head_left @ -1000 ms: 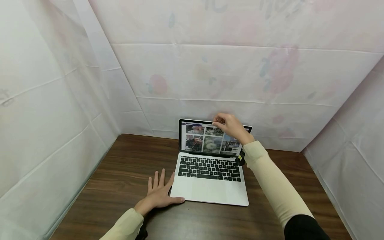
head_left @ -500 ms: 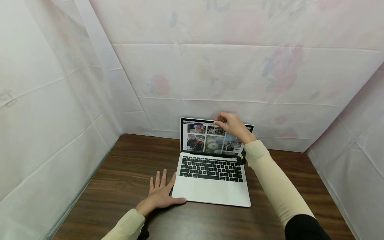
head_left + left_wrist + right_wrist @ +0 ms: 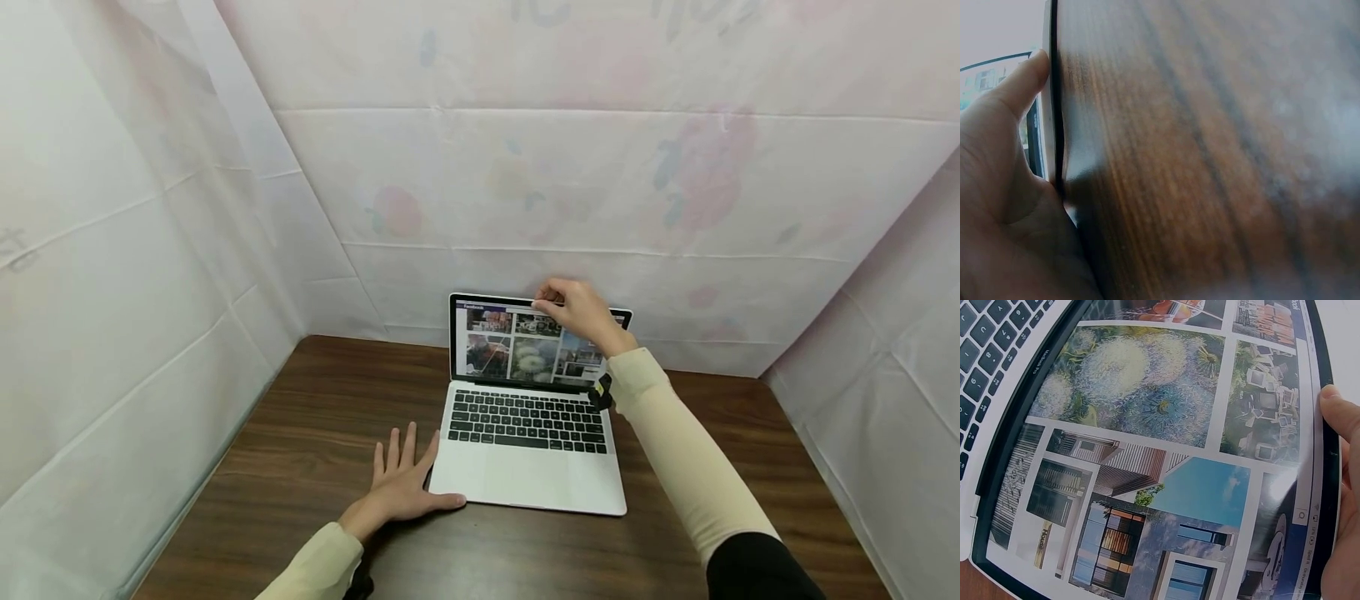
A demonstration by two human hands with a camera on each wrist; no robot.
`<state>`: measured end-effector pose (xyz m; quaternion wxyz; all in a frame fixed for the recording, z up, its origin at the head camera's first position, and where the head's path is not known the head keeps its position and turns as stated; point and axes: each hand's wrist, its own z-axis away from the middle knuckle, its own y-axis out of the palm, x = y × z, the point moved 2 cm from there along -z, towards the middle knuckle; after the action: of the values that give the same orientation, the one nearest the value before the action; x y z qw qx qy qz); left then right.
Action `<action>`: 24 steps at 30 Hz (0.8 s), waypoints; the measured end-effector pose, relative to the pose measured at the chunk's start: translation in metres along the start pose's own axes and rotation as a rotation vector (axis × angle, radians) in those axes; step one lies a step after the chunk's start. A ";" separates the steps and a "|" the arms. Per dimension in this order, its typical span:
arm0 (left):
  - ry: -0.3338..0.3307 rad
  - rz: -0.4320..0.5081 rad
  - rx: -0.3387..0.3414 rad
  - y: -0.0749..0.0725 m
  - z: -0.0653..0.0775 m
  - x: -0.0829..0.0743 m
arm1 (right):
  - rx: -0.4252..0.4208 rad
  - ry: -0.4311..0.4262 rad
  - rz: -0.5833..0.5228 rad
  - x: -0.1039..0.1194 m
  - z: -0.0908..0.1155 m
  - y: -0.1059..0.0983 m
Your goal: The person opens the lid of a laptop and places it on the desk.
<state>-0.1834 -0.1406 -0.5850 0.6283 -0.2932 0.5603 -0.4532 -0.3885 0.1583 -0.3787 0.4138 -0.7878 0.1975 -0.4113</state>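
A silver laptop [image 3: 525,483] stands unfolded on the table, its screen [image 3: 487,357] lit with a grid of photos and its black keyboard [image 3: 525,421] facing up. My right hand [image 3: 583,315] pinches the upper edge of the screen, thumb on the display side and fingers curled behind the lid. In the right wrist view the thumb [image 3: 1340,411] lies at the bezel. My left hand [image 3: 405,490] rests beside the laptop's front left corner with fingers straight and spread over the table. Its thumb [image 3: 1025,81] lies along the laptop's front edge in the left wrist view.
The dark wooden table [image 3: 315,417] extends to both sides of the laptop. White cloth with faded fruit prints hangs behind the table [image 3: 525,183] and at both sides. The cloth behind stands close to the lid.
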 end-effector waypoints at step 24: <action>-0.010 0.012 0.005 -0.005 0.006 0.000 | -0.014 0.001 0.033 0.011 0.010 0.003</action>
<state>-0.1784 -0.1436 -0.5796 0.6343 -0.2906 0.5579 -0.4494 -0.3735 0.1541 -0.3788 0.4151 -0.7870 0.2136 -0.4034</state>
